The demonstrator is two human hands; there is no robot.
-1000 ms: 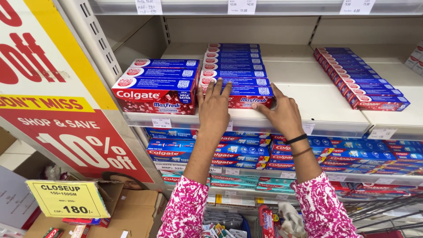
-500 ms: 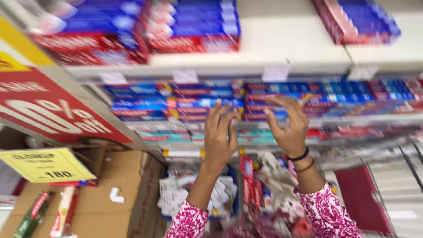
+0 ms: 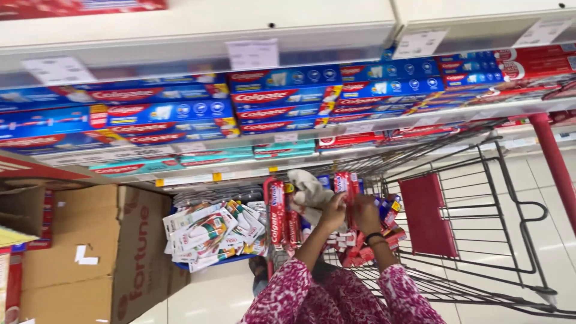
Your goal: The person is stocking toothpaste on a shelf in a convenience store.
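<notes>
Your left hand (image 3: 333, 211) and right hand (image 3: 364, 213) blur at centre frame, fingers indistinct among red toothpaste boxes (image 3: 346, 187); the cardboard carton (image 3: 90, 252) runs off the lower left edge.

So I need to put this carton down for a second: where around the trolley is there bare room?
Free: the pale floor tiles right of the wire trolley, and the strip between the cardboard box and the sleeves. Crowded: the trolley's front, where the left hand and right hand grip a red carton among piled cartons; the blue crate; the packed shelves.
</notes>
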